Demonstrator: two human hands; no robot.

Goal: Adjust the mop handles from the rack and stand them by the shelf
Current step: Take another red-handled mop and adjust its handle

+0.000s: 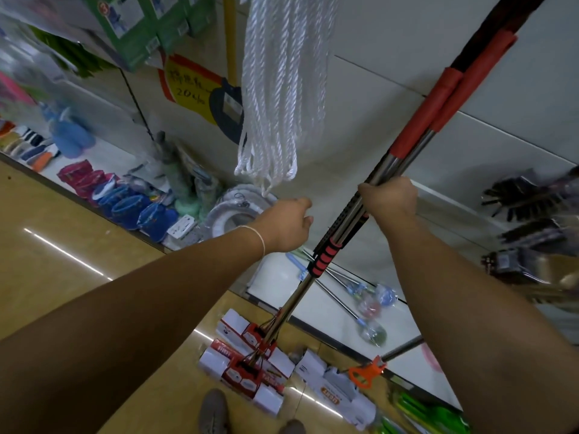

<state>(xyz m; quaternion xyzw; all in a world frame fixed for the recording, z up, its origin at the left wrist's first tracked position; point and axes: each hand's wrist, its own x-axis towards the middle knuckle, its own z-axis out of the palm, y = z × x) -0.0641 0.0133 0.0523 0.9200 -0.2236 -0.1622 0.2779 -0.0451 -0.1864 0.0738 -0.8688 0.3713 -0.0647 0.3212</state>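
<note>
Step in hand, as judged: steadying a bundle of mops upright beside the shelf.

Right hand point(390, 198) wrapped round two shiny steel mop handles with red sleeves point(416, 139), gripping just below the red sleeves and above a ribbed black-and-red foam grip point(326, 253). Handles held together, leaning up and to the right, top ends running out of view at upper right. Lower ends meeting boxed mop heads in white-and-red cardboard sleeves point(247, 368), resting on the tan glossy floor point(62, 245) just in front of the low white shelf ledge point(329, 311).

Left hand point(286, 223) loosely curled, holding nothing visible, apart from the handles and just to their left; thin pale band at the wrist. Fingertips hidden from this angle, so contact with anything ahead of them cannot be confirmed.

Hanging white twisted-rope mop strands point(279, 89) directly above the left hand, not touched. More loose steel poles with wrapped ends point(354, 296) lying on the ledge behind. Orange plastic clip on a separate pole point(366, 371) near the floor at right.

Next move, as judged: left hand to join on the handles, then square the two shafts side by side and tip them back until they lean against the white wall panel. Risk: heads sliding on the glossy floor.
</note>
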